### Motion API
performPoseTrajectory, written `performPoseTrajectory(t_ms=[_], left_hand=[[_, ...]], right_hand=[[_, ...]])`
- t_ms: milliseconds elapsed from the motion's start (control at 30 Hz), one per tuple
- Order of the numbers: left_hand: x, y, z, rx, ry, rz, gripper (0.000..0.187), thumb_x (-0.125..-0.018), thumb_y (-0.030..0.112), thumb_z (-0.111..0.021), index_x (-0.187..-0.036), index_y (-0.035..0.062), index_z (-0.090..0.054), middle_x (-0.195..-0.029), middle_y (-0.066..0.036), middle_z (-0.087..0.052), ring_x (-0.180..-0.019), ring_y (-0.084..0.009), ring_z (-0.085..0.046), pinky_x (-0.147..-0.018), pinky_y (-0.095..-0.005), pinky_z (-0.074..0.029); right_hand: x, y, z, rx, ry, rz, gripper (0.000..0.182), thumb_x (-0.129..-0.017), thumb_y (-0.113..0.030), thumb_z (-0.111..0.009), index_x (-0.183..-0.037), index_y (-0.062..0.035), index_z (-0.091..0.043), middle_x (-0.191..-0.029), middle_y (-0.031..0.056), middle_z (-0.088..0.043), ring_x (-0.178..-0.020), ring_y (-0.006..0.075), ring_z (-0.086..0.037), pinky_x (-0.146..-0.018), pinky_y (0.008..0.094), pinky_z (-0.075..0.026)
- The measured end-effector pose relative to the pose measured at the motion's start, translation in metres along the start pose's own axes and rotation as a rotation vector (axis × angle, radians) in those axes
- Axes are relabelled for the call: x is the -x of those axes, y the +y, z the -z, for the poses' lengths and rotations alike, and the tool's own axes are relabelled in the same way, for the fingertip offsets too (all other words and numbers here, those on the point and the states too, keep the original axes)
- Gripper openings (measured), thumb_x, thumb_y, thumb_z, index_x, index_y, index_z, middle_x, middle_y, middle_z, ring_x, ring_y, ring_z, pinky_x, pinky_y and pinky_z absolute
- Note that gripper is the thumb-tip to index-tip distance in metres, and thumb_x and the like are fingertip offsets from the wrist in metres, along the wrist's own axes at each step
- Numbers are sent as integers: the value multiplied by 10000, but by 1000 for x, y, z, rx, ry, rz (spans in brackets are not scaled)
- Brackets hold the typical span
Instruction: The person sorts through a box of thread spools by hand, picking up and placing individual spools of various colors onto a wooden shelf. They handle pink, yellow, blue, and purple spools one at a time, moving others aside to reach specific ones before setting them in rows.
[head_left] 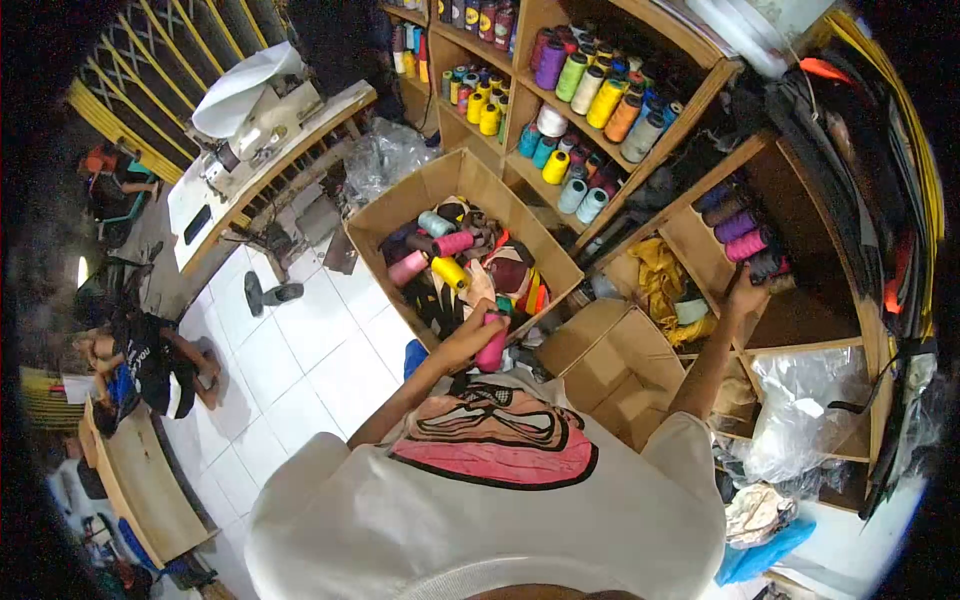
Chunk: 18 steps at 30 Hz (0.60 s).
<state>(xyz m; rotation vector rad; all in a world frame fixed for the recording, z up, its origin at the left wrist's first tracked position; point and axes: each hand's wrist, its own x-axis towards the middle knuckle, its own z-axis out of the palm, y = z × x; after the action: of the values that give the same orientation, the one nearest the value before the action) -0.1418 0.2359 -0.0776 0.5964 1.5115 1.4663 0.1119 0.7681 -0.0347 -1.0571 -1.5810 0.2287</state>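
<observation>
My left hand (474,334) is closed round a pink thread spool (491,343), just over the near edge of a cardboard box (390,290). Inside that box, a yellow spool (450,272), pink spools (453,243) and a pale blue spool (435,223) lie on mixed cloth pieces. Reaching into a wooden shelf compartment on the right, my right hand (744,294) has its fingers curled at a dark thread spool (767,266). Beside it lie a magenta spool (746,245) and a purple spool (735,226). The fingertips there are partly hidden.
A shelf (640,180) with rows of coloured spools stands ahead. An open cardboard box (610,360) sits between my arms. Yellow cloth (660,285) fills a nearby compartment. A sewing machine table (195,215) is at left; another person (150,360) sits beyond the tiled floor.
</observation>
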Motion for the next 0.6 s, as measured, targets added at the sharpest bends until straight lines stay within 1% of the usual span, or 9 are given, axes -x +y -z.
performPoseTrajectory(t_ms=[167, 233, 267, 367, 467, 500, 533, 567, 600], left_hand=[[1, -1, -3, 21, 2, -28, 238, -953, 228, -518, -1128, 120, -399, -923, -35, -510, -781, -110, -510, -632, -246, -441], [-1, -3, -1, -68, -11, -68, 258, -944, 204, -515, -1166, 139, -402, -940, -39, -519, -802, -119, -519, -636, -256, -450], [-1, -7, 1, 9, -21, -27, 270, -937, 200, -512, -1176, 143, -398, -956, -46, -521, -814, -129, -524, -643, -268, -458], [3, -5, -2, 178, -35, 122, 315, -911, 184, -498, -1202, 153, -382, -1008, -71, -519, -850, -161, -539, -671, -311, -485], [2, 2, -7, 543, -17, 177, 395, -872, 149, -488, -1241, 148, -349, -1084, -102, -503, -893, -232, -569, -745, -381, -528], [2, 2, -9, 607, -26, 174, 418, -880, 155, -497, -1265, 139, -336, -1106, -106, -505, -929, -250, -576, -777, -397, -536], [0, 3, -6, 670, -27, 169, 442, -888, 162, -506, -1289, 130, -324, -1128, -111, -507, -965, -267, -583, -810, -414, -544], [-4, 7, -6, 665, -38, 178, 443, -900, 176, -515, -1299, 123, -329, -1153, -113, -512, -997, -275, -586, -835, -421, -542], [-5, 13, -5, 662, -44, 186, 445, -913, 189, -523, -1309, 115, -334, -1177, -114, -516, -1029, -283, -589, -860, -428, -541]], right_hand=[[9, 19, -8, 64, 62, 147, 538, -763, -254, -770, -1155, 63, -578, -1048, 208, -653, -925, 334, -609, -816, 429, -473], [-2, 44, -6, -59, 112, 382, 539, -748, -325, -768, -1081, 68, -611, -975, 224, -664, -892, 337, -617, -797, 437, -474], [5, 61, -8, 201, 151, 379, 618, -747, -431, -744, -1060, 82, -602, -950, 244, -653, -869, 359, -613, -785, 446, -474], [11, 37, 5, 46, 101, 378, 609, -781, -403, -668, -1137, 84, -585, -942, 263, -626, -873, 396, -587, -796, 453, -465], [28, -9, 16, -72, -1, 88, 450, -766, -157, -621, -1156, 58, -560, -1008, 208, -627, -887, 282, -604, -781, 372, -474], [34, -52, 33, 100, -89, -96, 492, -777, -104, -571, -1240, 54, -517, -1041, 202, -619, -892, 266, -609, -808, 356, -474], [41, -30, 21, 146, 29, -66, 410, -716, -31, -570, -1119, 45, -555, -883, 176, -604, -772, 289, -560, -740, 390, -466], [54, -68, 28, -1, -1, -152, 440, -731, -41, -615, -1153, 56, -537, -930, 189, -587, -802, 297, -563, -751, 389, -466], [67, -92, 36, -49, -30, -43, 434, -745, -19, -616, -1166, 46, -535, -935, 181, -582, -810, 289, -566, -754, 379, -470]])
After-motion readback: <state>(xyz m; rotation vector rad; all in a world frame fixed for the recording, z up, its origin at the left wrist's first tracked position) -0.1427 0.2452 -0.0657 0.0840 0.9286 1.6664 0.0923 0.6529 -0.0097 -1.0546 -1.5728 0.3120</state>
